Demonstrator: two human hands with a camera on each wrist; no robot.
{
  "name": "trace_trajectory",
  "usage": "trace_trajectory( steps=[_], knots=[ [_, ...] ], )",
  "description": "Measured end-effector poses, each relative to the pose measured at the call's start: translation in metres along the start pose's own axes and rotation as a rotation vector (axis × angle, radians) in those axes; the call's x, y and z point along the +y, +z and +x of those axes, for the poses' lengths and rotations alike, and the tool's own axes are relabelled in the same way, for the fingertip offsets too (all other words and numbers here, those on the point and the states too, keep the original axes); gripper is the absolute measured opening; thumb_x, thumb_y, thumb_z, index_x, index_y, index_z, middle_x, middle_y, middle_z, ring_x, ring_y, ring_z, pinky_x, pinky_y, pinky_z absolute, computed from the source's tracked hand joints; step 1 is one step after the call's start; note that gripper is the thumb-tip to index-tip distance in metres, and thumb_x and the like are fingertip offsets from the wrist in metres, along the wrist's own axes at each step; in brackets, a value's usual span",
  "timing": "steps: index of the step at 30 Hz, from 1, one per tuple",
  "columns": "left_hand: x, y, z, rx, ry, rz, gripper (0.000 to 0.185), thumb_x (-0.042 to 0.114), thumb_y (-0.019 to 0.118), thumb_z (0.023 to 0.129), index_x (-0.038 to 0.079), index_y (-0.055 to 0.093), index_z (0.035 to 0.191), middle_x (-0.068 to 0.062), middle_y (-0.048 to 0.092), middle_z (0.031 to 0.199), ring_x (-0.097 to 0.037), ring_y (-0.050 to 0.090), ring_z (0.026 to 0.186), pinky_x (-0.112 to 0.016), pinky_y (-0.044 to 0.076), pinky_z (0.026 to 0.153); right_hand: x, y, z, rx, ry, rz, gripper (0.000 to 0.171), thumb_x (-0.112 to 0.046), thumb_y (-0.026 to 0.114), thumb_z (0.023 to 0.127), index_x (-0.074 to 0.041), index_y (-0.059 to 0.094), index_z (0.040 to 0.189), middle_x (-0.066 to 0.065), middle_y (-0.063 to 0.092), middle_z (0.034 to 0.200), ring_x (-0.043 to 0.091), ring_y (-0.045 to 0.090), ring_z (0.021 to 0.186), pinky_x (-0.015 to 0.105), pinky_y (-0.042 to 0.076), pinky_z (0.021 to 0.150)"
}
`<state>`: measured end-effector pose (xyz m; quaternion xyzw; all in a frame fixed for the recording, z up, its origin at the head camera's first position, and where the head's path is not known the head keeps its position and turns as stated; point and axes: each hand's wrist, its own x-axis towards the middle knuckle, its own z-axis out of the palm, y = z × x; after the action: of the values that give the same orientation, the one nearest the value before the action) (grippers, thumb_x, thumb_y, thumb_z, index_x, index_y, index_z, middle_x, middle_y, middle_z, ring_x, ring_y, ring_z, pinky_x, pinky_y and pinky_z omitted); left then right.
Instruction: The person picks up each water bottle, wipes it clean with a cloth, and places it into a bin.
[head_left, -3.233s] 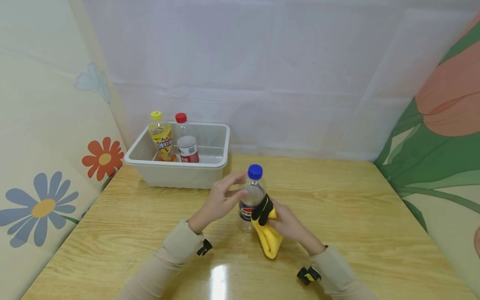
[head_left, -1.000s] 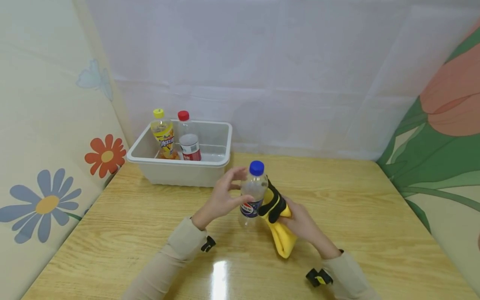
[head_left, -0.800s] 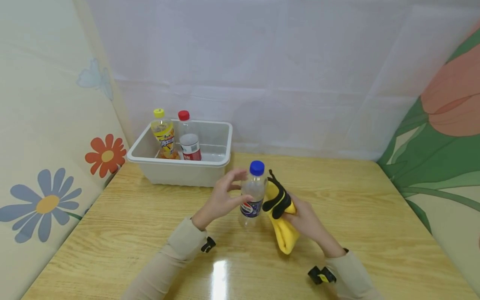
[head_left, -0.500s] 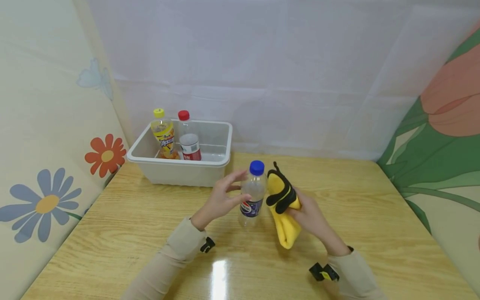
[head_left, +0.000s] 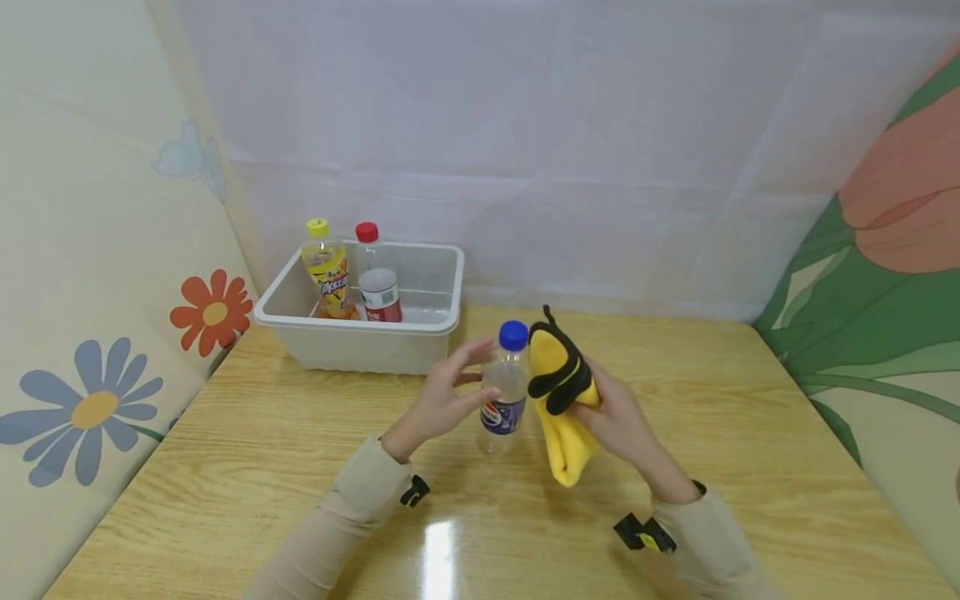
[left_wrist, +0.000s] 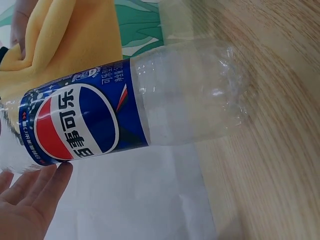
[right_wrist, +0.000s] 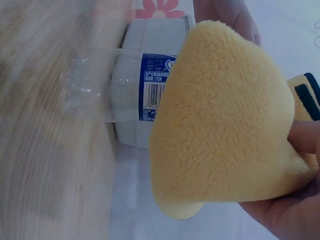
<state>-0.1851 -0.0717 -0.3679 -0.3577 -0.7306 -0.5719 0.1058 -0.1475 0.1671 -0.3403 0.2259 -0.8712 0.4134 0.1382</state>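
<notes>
A clear plastic cola bottle (head_left: 504, 417) with a blue cap and blue label stands upright between the hands, its base close to the tabletop. My left hand (head_left: 442, 398) holds it from the left, thumb at the label and fingers higher up near the shoulder. To the right, my right hand (head_left: 617, 415) grips a folded yellow cloth (head_left: 567, 442) with black edging, held up beside the bottle's neck and label. The plush cloth (right_wrist: 215, 120) hides the upper bottle in the right wrist view. In the left wrist view, fingertips touch the edge of the label (left_wrist: 80, 120).
A whitish plastic tub (head_left: 360, 350) sits at the back left of the wooden table (head_left: 697, 400). Inside it stand a bottle with a yellow cap (head_left: 327, 275) and one with a red cap (head_left: 379, 292). A white sheet (head_left: 637, 167) hangs behind the table.
The right hand has drawn the cloth from the bottle's label off to the right, then raised it toward cap height. The label has turned slightly left; the left hand stays on the bottle.
</notes>
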Motion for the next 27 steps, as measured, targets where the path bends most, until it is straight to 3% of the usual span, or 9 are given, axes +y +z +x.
trace_trajectory(
  steps=[10,19,27],
  knots=[
    [0.002,0.001,0.001,-0.015,-0.011,-0.013,0.06,-0.006,0.066,0.078,-0.008,0.037,0.131,-0.026,0.044,0.13,-0.037,0.05,0.112,-0.045,0.05,0.084,-0.001,0.002,0.009,-0.043,-0.04,-0.026,0.056,0.006,0.066,0.074,0.006,0.046,0.126,0.021,0.063,0.098,0.021,0.057,0.075,0.034,0.049,0.063],
    [0.033,-0.002,0.002,-0.01,-0.008,-0.001,0.054,-0.011,0.064,0.077,-0.016,0.038,0.124,-0.031,0.045,0.125,-0.042,0.05,0.108,-0.044,0.051,0.083,-0.002,0.004,0.016,-0.134,-0.087,-0.024,0.054,0.009,0.063,0.074,0.006,0.046,0.125,0.016,0.062,0.093,0.018,0.056,0.074,0.03,0.049,0.061],
    [0.002,0.001,0.001,-0.001,0.009,-0.025,0.059,-0.008,0.066,0.077,-0.009,0.039,0.129,-0.026,0.045,0.129,-0.039,0.05,0.111,-0.045,0.05,0.084,-0.004,0.007,0.019,-0.172,-0.082,-0.051,0.053,0.009,0.063,0.076,0.006,0.045,0.126,0.015,0.062,0.092,0.018,0.055,0.075,0.031,0.049,0.063]
  ],
)
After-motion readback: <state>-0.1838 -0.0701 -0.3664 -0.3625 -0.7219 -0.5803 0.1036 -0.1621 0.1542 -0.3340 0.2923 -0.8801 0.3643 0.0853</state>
